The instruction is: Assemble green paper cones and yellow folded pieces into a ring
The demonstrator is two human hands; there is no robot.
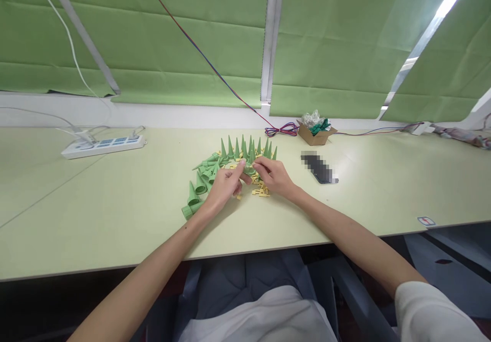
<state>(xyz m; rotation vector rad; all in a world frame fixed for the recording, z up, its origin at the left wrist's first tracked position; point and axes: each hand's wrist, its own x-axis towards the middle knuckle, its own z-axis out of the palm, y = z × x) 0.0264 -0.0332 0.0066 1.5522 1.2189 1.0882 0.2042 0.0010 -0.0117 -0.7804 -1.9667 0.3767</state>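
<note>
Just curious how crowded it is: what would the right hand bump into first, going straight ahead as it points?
The right hand would probably meet the green piece at the left hand first, though depth is unclear.

**Odds and ends are ringing the pale table**

Taking the clock from the middle of the scene, I'm seeing green blinds hanging at twelve. A red-and-blue wire is slanting across them from eleven, meeting a loose coil between one and two. At two, a small cardboard box is holding clear plastic and dark green material. A dark phone, partly blurred, is lying at three; at nine, a white power strip is sitting with cords plugged in.
</note>
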